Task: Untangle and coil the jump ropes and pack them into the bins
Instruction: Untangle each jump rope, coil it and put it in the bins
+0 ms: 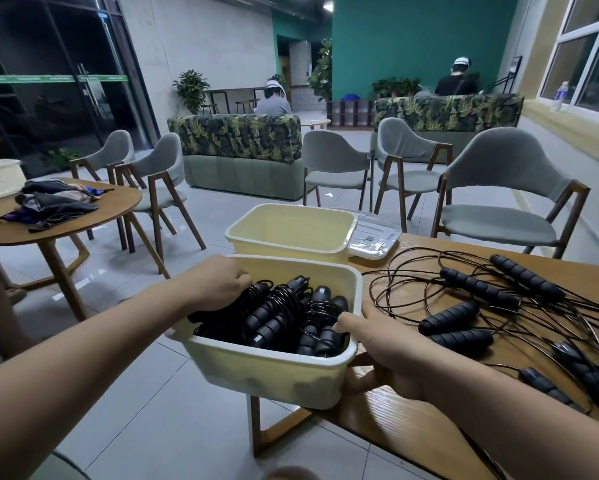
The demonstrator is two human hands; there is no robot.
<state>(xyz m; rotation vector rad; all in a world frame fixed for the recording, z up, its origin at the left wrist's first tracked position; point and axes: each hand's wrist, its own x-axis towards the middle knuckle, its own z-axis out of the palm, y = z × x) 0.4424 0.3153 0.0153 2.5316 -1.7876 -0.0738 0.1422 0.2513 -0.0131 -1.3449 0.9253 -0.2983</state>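
Since the near bin [267, 372] overhangs the worktop [412, 427] edge, your right hand [377, 344] fingers clamp its right rim to steady it. Your left hand [218, 282] fingers curl onto coiled ropes [284, 306] inside, likely seating them. Tangled ropes [478, 289] wait right; far bin [284, 247] empty.

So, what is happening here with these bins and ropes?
A person is packing jump ropes. The left hand holds a coiled rope inside the near bin, already quite full; the right hand grips that bin's rim. The second bin behind it looks empty, and tangled ropes lie on the wooden table.
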